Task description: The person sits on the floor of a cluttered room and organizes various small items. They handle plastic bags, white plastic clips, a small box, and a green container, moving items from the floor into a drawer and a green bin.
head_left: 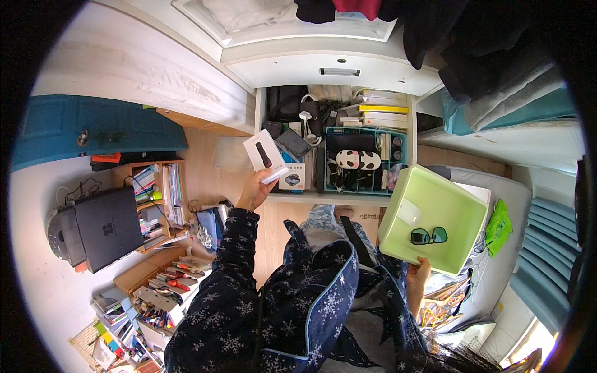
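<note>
My left hand (255,190) grips the lower end of a white product box (262,150) with a black cylindrical device pictured on its face. The box is tilted over the left front corner of a pulled-out drawer (336,199). On the right, my right hand (416,275) holds the near edge of a light green plastic bin (447,198). Inside that bin lie a pair of sunglasses (428,236) and a small white object (409,212). A blue divided organizer (405,179) sits in the drawer, with a panda-patterned case (358,160) on top of its contents.
The drawer also holds a coiled white cable (306,122), a smaller printed box (292,177) and stacked boxes (385,114). A closed white drawer front (336,70) is behind. Shelves with books (147,184) stand left; a grey mattress (506,186) with a green cloth (498,227) lies right.
</note>
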